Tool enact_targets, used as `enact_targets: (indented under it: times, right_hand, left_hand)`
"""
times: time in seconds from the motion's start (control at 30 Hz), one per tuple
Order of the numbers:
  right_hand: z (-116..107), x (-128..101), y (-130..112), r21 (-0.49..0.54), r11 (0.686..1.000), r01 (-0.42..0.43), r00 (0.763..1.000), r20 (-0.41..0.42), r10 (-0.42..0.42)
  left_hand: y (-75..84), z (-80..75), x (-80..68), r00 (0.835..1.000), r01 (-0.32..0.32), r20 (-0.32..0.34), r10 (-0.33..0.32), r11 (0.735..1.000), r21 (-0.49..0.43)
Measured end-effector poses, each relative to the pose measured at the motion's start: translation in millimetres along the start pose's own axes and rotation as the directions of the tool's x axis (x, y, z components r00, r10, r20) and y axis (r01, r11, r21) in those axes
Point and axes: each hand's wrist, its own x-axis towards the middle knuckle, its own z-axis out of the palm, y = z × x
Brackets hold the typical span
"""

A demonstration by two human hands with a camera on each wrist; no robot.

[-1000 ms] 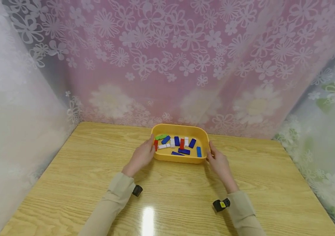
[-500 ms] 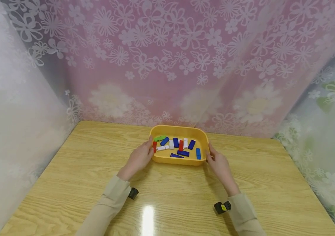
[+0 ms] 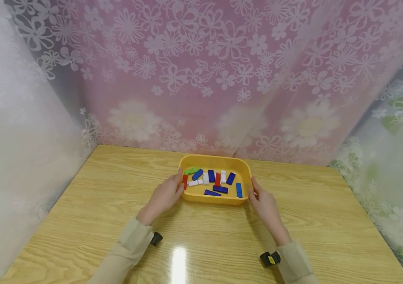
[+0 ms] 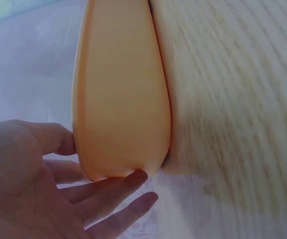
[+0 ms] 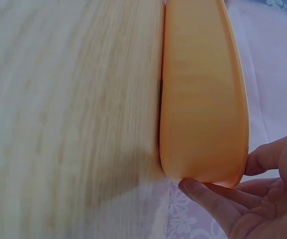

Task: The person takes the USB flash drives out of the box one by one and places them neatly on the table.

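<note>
A yellow tray (image 3: pixel 215 159) stands on the wooden table (image 3: pixel 81 205) and holds several small blocks: a green one (image 3: pixel 191 170), a red one (image 3: pixel 217 179), blue ones (image 3: pixel 239 189) and white ones (image 3: pixel 206 178). My left hand (image 3: pixel 164 195) grips the tray's left end, thumb over the rim. My right hand (image 3: pixel 263 201) grips the right end the same way. In the left wrist view the tray (image 4: pixel 121 89) has the left hand (image 4: pixel 58 184) curled under its corner. The right wrist view shows the tray (image 5: pixel 203 99) with the right hand (image 5: pixel 252 199) cupping its end.
A pink flowered curtain (image 3: pixel 201 79) hangs close behind the table, with pale curtains at both sides. Bare glossy wood lies in front of the tray. Small black wrist cameras (image 3: pixel 156 239) (image 3: pixel 270 258) sit by my beige sleeves.
The tray has slid a little toward me across the table, with both hands holding its ends and drawing back with it.
</note>
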Motion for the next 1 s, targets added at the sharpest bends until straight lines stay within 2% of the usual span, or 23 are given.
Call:
enact_targets:
  times: [0.33, 0.73, 0.9, 1.0]
  right_hand:
    - [2, -9, -3, -0.011, 1.000, -0.002, 1.000, -0.022, 0.002]
    - [-1, -17, -4, 0.012, 1.000, -0.002, 1.000, -0.024, 0.002]
    - [-2, -17, -4, -0.023, 0.997, 0.074, 0.992, -0.097, -0.076]
    - [-2, -18, -7, -0.094, 0.983, 0.157, 0.973, -0.154, -0.170]
  left_hand:
    - [2.0, -1.9, -9.3, 1.000, 0.023, 0.009, -0.023, 1.000, 0.014]
    - [1.9, 0.6, -13.4, 1.000, 0.015, -0.006, -0.015, 0.999, -0.037]
    - [2.2, 0.1, -14.1, 1.000, 0.004, -0.016, -0.005, 0.999, -0.044]
    - [2.3, -0.9, -15.1, 1.000, 0.000, -0.023, 0.000, 0.999, -0.035]
